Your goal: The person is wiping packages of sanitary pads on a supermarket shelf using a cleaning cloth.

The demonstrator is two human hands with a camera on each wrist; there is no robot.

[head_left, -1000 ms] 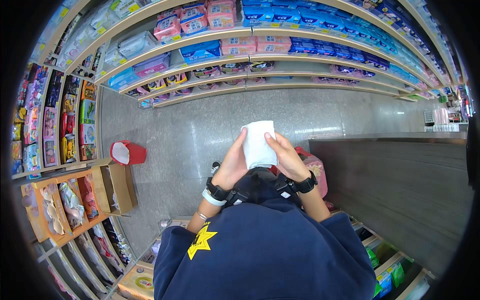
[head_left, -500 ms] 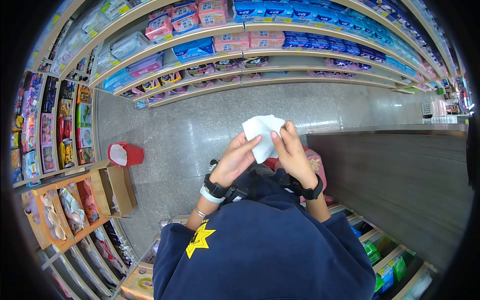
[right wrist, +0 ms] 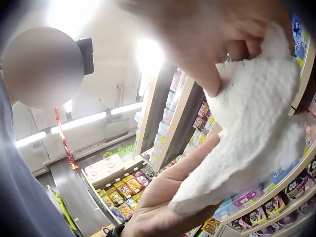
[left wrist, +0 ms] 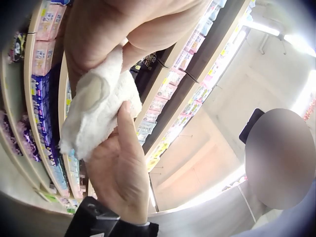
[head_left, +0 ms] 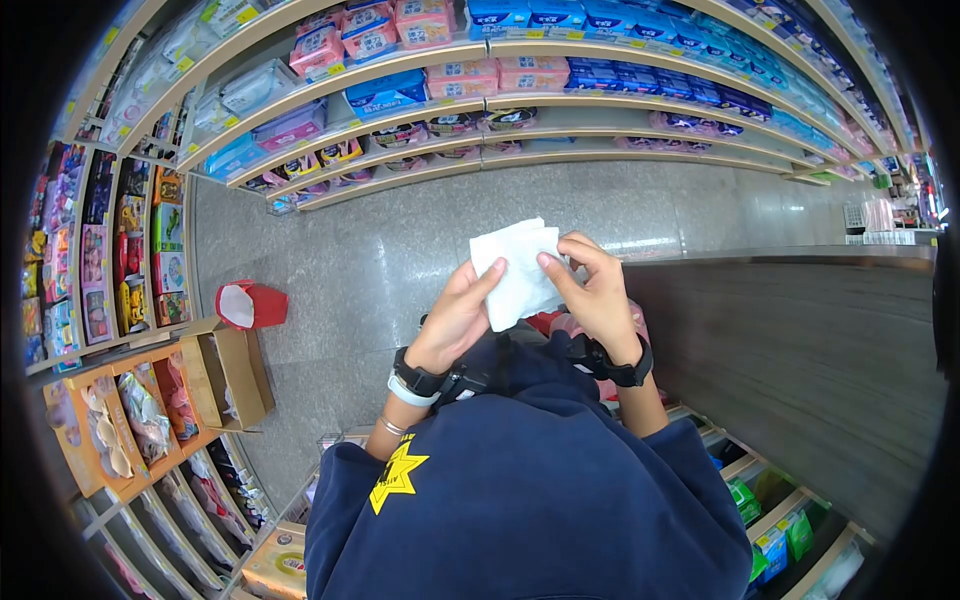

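A soft white cloth or tissue is held in front of the body, loosely folded with uneven layers. Its left side is gripped by my left hand, thumb on the near face and fingers behind. On the right side my right hand pinches the edge between thumb and bent fingers. The left wrist view shows the bunched cloth between both hands. In the right wrist view, the textured cloth spreads over the palm of my left hand; part of its far side is hidden.
Shelves of packaged goods curve across the far side. A dark counter stands at the right. On the left are a red container, an open cardboard box and orange display boxes. Grey floor lies between.
The cloth has gone from a compact upright rectangle to a wider, uneven shape with separated layers. My right hand has shifted to its upper right edge, and my left thumb now lies across its face.
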